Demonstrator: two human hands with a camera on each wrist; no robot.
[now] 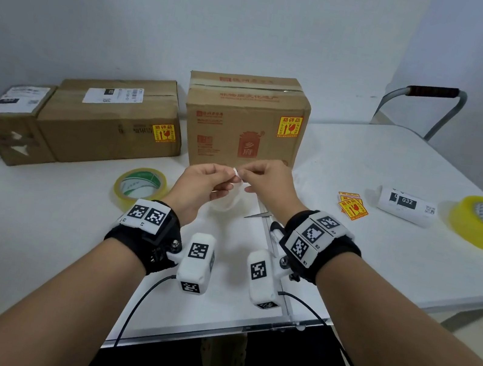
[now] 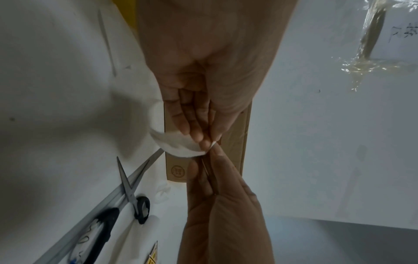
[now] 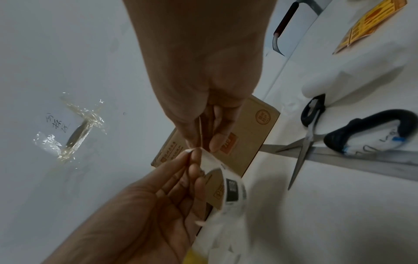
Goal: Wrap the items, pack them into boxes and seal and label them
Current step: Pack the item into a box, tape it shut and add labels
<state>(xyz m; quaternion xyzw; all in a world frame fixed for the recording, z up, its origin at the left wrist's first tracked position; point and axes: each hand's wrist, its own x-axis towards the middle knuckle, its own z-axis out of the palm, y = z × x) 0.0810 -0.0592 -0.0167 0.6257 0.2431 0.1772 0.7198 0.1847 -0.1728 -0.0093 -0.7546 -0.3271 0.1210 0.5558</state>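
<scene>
You stand at a white table [image 1: 365,159] by a white wall. Both your hands, left [image 1: 202,181] and right [image 1: 269,178], pinch one label [image 1: 236,171] corner above the tabletop's middle.

A white shipping label [image 1: 237,173], curled and printed with black marks, hangs in the air in front of the tallest of 3 cardboard boxes [image 1: 246,119], its top corner pinched from both sides. That box stands upright and taped shut with a yellow fragile sticker [image 1: 289,127] on its front; the 2 lower boxes [image 1: 110,119] sit closed to its left, touching each other.
</scene>
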